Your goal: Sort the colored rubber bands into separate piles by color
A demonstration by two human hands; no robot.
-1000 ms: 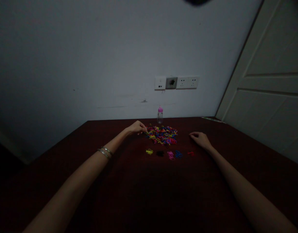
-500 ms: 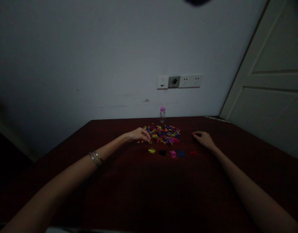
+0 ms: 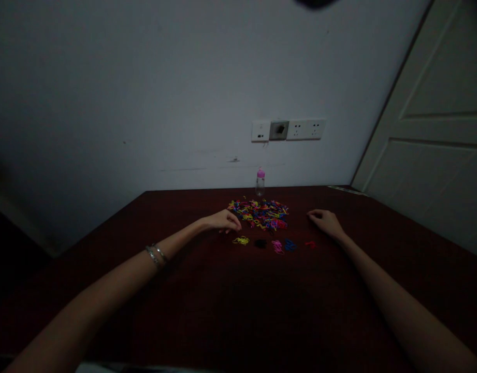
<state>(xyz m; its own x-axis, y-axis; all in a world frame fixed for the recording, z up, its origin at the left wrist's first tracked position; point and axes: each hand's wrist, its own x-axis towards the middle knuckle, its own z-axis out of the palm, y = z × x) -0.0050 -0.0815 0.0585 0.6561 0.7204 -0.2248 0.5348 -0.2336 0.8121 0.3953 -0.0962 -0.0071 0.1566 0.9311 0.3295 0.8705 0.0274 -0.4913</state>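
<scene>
My left hand (image 3: 225, 221) is just above the small yellow pile of bands (image 3: 242, 240), its fingers bent and close together; whether anything is between the fingertips is too small to tell. My right hand (image 3: 327, 223) rests on the table right of the mixed heap, thumb and forefinger curled together, and their tips are too small to read. The mixed heap of coloured bands (image 3: 263, 213) lies between the hands. In front of it, from left to right after the yellow pile, lie black bands (image 3: 260, 243), pink bands (image 3: 277, 246), blue bands (image 3: 290, 244) and red bands (image 3: 310, 244).
A clear bottle with a pink cap (image 3: 260, 182) stands behind the heap, near the wall. White sockets and a grey switch (image 3: 279, 130) are on the wall. The dark red table (image 3: 222, 300) reaches to a panelled door (image 3: 436, 155) at the right.
My left hand has lowered slightly toward the yellow pile. The yellow band that hung at its fingertips no longer shows there, and the yellow pile spreads a little further left. My right hand has stayed still.
</scene>
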